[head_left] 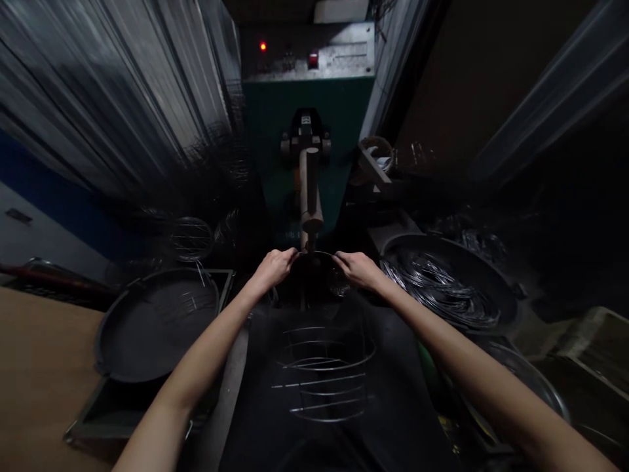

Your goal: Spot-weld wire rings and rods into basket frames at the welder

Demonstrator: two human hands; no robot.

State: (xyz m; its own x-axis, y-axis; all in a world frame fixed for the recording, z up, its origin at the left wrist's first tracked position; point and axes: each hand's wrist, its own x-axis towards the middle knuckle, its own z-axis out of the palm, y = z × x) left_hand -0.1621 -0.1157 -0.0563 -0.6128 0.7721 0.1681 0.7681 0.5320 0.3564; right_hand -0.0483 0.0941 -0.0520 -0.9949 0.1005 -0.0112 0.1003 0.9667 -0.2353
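My left hand (278, 267) and my right hand (358, 267) pinch a thin curved metal wire ring (322, 253) from its two sides. The far part of the ring lies at the electrodes of what looks like a spot welder (310, 190); whether it touches them I cannot tell. The ring's near part is lost in the dark. Below my hands, wire racks (324, 367) with parallel bars rest on the dark cloth over my lap.
On the left stands a round dark tray (157, 328) with some wire pieces. A basin (452, 246) at right holds a heap of wire rings (442, 292). Ahead is the machine's green cabinet (265, 131) with a lit red lamp (263, 46). Corrugated sheeting (162, 72) rises at left.
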